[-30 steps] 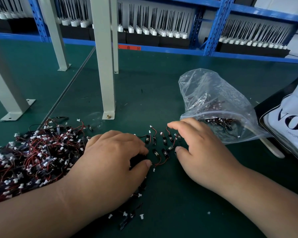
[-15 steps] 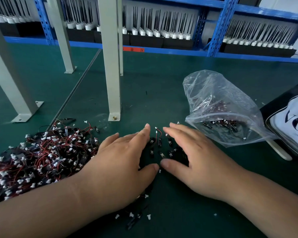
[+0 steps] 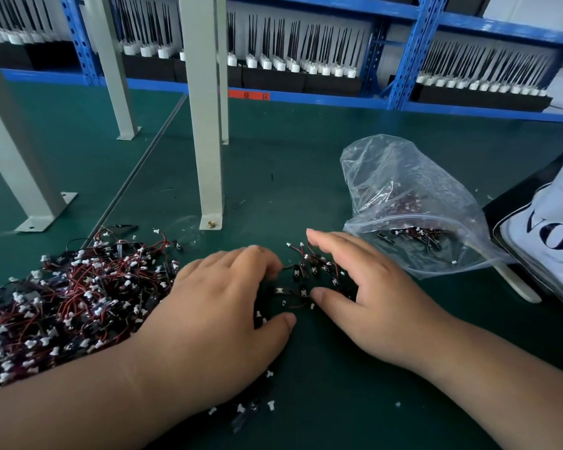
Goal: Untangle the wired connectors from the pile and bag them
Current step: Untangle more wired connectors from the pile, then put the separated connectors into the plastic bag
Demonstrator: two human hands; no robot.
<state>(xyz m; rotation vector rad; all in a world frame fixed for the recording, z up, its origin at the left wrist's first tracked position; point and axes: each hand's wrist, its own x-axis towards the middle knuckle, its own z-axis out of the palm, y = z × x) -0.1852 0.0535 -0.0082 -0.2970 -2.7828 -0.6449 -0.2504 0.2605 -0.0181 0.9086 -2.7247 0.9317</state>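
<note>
Your left hand (image 3: pixel 221 313) arches over a small cluster of wired connectors (image 3: pixel 306 277) on the bench (image 3: pixel 290 177), its fingers (image 3: pixel 254 258) bent; I cannot tell whether they pinch any. Your right hand (image 3: pixel 371 300) rests on the cluster, fingers spread. The pile (image 3: pixel 72 297) lies to the left, the bag (image 3: pixel 403 196) to the right.

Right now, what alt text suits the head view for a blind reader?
A left hand and a right hand surround a small cluster of wired connectors on a green table, between a tangled pile and a clear plastic bag.
</note>
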